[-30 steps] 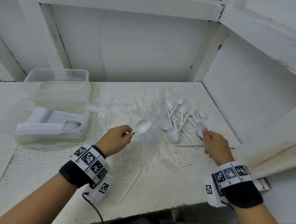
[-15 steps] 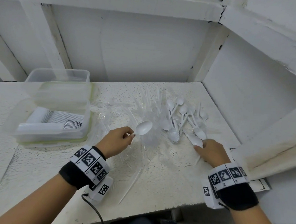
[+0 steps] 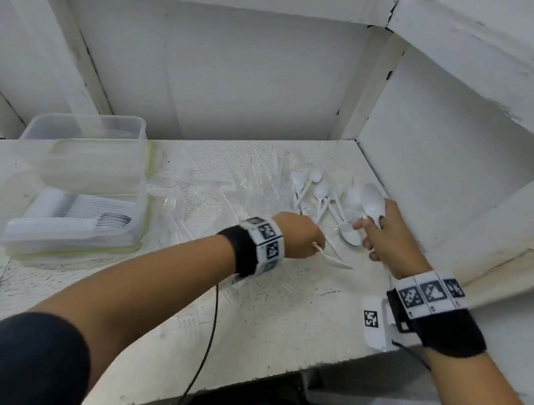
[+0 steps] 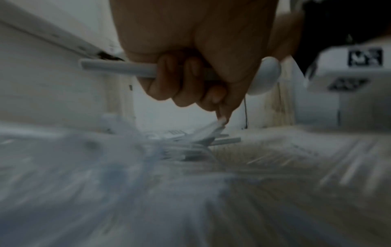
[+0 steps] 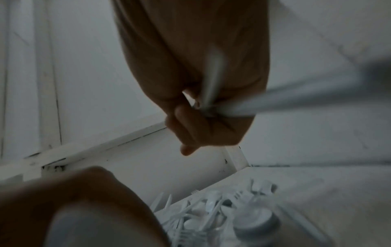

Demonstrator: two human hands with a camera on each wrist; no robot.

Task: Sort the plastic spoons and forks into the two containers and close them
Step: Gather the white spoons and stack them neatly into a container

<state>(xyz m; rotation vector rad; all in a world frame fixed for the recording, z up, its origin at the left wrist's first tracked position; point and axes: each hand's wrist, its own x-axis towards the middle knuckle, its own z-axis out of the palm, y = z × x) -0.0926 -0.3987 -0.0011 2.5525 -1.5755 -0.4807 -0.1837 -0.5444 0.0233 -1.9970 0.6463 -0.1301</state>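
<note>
**Q:** Containers, and contents?

**A:** Two clear plastic containers at the left of the worktop [image 3: 250,337], side by side and touching. Near container [image 3: 78,220]: open, holding white spoons nested in rows, handles laid alongside. Far container [image 3: 87,133]: transparent, contents not discernible. Lids: cannot tell where they lie.

**Q:** Loose cutlery on the worktop?

**A:** Pile of clear forks [image 3: 254,182] spread across the middle, hard to separate from one another. Cluster of white spoons [image 3: 318,195] just to its right, bowls pointing various ways, handles crossing. Stack of nested spoons [image 3: 348,236] at the near edge of that cluster, between the two hands.

**Q:** Left hand?

**A:** Left hand [image 3: 299,236] reached across to the spoon cluster, fingers [image 4: 190,80] clenched round a white spoon [image 4: 264,75] lying crosswise in the fist: handle out one side, bowl out the other. Fingertip, in the left wrist view, down on the end of another spoon handle [image 3: 334,260] on the worktop; blurred, so grasp or mere touch cannot be told.

**Q:** Right hand?

**A:** Right hand [image 3: 389,239] beside the right wall, above the nested stack. Fingers [image 5: 201,127] curled, grasping held spoons [image 3: 371,200] by the handles, bowls raised clear of the worktop and pointing away. Count uncertain; right wrist view shows at least two blurred handles.
</note>
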